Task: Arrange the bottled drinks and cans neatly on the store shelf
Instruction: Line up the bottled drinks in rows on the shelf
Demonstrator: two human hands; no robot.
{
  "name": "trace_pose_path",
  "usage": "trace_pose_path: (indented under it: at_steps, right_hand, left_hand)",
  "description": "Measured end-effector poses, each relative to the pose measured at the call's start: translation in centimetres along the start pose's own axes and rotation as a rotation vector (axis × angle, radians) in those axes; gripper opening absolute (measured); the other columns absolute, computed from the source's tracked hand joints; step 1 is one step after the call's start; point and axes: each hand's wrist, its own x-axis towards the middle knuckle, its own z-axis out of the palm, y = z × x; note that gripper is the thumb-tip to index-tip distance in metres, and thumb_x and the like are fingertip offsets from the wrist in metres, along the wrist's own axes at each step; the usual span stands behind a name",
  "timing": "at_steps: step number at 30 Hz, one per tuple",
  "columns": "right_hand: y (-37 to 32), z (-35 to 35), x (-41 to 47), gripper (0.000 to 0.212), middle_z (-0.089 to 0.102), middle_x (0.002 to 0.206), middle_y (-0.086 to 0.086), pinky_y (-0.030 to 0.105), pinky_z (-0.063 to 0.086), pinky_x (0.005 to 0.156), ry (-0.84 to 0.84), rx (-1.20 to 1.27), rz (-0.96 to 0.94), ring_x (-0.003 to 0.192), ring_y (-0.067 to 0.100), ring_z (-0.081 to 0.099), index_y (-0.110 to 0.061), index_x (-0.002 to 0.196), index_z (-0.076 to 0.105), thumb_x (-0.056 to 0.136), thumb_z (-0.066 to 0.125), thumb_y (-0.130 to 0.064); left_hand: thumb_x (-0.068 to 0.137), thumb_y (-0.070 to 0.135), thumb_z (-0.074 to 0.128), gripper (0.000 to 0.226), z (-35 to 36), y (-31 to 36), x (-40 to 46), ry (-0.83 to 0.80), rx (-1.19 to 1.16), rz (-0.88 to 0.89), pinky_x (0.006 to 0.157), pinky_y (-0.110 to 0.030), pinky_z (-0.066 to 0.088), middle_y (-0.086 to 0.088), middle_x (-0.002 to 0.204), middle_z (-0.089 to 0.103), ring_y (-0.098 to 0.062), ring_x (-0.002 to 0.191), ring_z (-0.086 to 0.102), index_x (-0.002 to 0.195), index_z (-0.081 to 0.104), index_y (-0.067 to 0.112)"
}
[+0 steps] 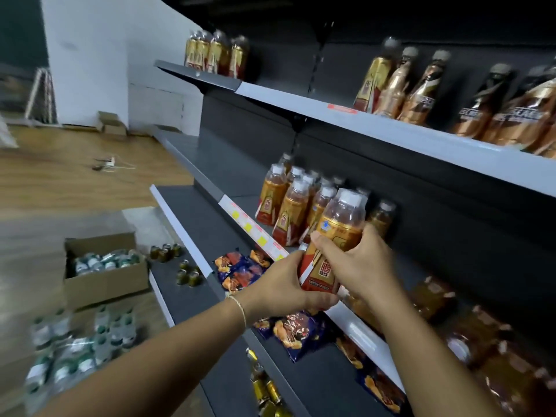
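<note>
Gold-and-red bottle (331, 245), white cap (350, 197)

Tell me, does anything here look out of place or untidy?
Yes. Small cans stand in loose scattered clusters on the low shelf beside the cardboard box, not in rows. Snack packets lie flat and overlapping below the bottles. Both hands hold one bottle, not yet placed.

Two bare forearms reach in from the bottom edge, no sleeves showing on either. The left wrist wears a thin, pale braided bracelet (239, 308), a single slim strand. The left hand (282, 284) and right hand (358, 266) are bare: no gloves, rings or watch visible.
</note>
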Motion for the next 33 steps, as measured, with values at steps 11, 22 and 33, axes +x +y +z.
trace_pose_path:
  at_steps: [11, 22, 33]
  right_hand:
    - [-0.6, 7.0, 10.7, 0.082, 0.07, 0.097, -0.012, 0.036, 0.059, 0.08, -0.142, 0.055, -0.06, 0.089, 0.008, 0.068, -0.026, 0.102, 0.063, 0.054, 0.061, -0.092]
    - [-2.8, 15.4, 16.5, 0.068, 0.06, 0.058, -0.005, 0.028, 0.041, 0.054, -0.189, 0.031, -0.162, 0.055, 0.011, 0.056, -0.011, 0.077, 0.063, 0.081, 0.046, -0.077]
    - [-3.1, 26.5, 20.4, 0.033, 0.072, 0.093, -0.014, 0.033, 0.058, 0.084, -0.02, 0.063, 0.023, 0.086, 0.0, 0.069, -0.027, 0.129, 0.06, 0.096, 0.062, -0.022]
  left_hand:
    - [0.072, 0.017, 0.087, 0.043, -10.3, -3.5, 8.3, -0.163, -0.173, -0.057, 0.082, -0.034, 0.055, -0.01, 0.101, 0.072, -0.023, 0.093, 0.07, 0.106, 0.064, 0.01]
    - [0.07, 0.02, 0.079, 0.052, -19.8, -9.0, 14.2, -0.278, -0.25, -0.095, 0.084, -0.038, 0.053, -0.02, 0.101, 0.069, -0.032, 0.09, 0.065, 0.11, 0.06, -0.006]
    - [0.064, 0.024, 0.087, 0.045, -30.3, -16.6, 24.3, -0.281, -0.198, -0.061, 0.088, -0.041, 0.053, -0.014, 0.104, 0.073, -0.03, 0.097, 0.069, 0.102, 0.068, 0.009]
